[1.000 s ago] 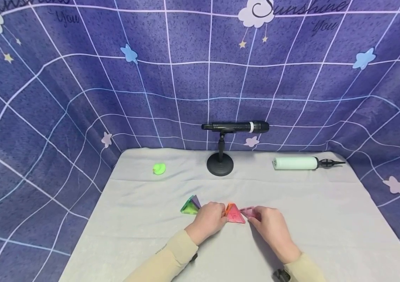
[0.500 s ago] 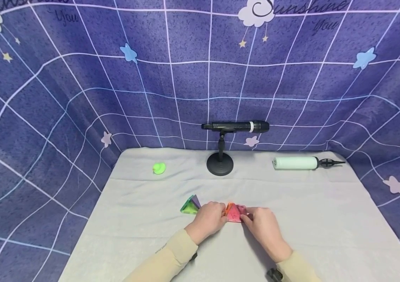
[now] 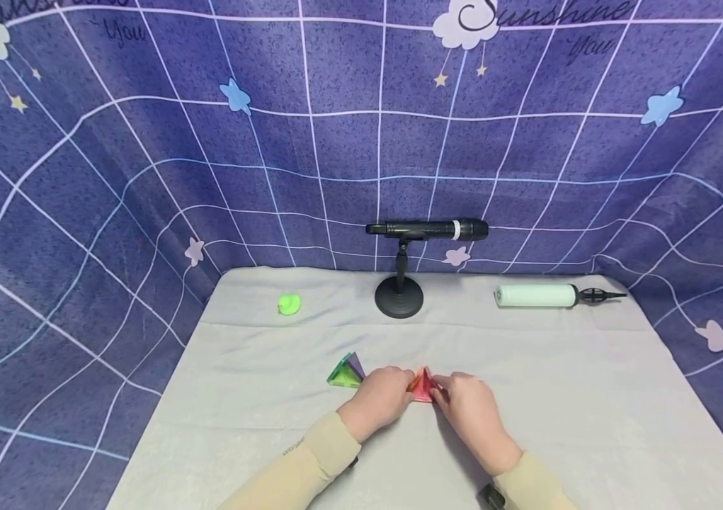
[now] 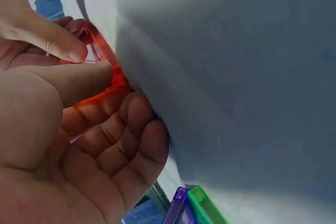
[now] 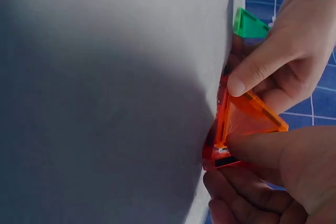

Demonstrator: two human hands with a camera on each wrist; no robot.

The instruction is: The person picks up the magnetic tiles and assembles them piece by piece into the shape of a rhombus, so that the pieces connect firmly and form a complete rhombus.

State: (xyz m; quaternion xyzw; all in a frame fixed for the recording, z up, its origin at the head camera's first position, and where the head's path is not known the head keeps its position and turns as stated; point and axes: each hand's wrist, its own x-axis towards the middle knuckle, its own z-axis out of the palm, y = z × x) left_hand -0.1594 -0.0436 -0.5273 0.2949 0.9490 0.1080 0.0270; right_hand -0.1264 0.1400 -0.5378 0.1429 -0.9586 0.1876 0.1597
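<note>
My left hand (image 3: 379,397) pinches the orange triangular magnetic tile (image 5: 252,116), thumb at its edge. From the other side, my right hand (image 3: 472,413) grips a pink triangular tile, mostly covered by its fingers. Between the hands a red triangular tile (image 3: 423,389) shows, and the orange and pink ones lean in over it as a small pyramid low on the table. Left of my left hand stands another pyramid of translucent tiles, with a green tile (image 3: 343,379) and a purple tile (image 3: 355,365).
A black microphone on a stand (image 3: 399,296) is at the back middle. A green toy duck (image 3: 289,304) sits back left and a pale green hand pump (image 3: 536,295) lies back right. White cloth (image 3: 259,418) covers the table; a blue patterned curtain (image 3: 336,142) surrounds it.
My right hand has moved left, bringing the pink tile from beside the red tile up against it and the orange one. My left hand has stayed in place.
</note>
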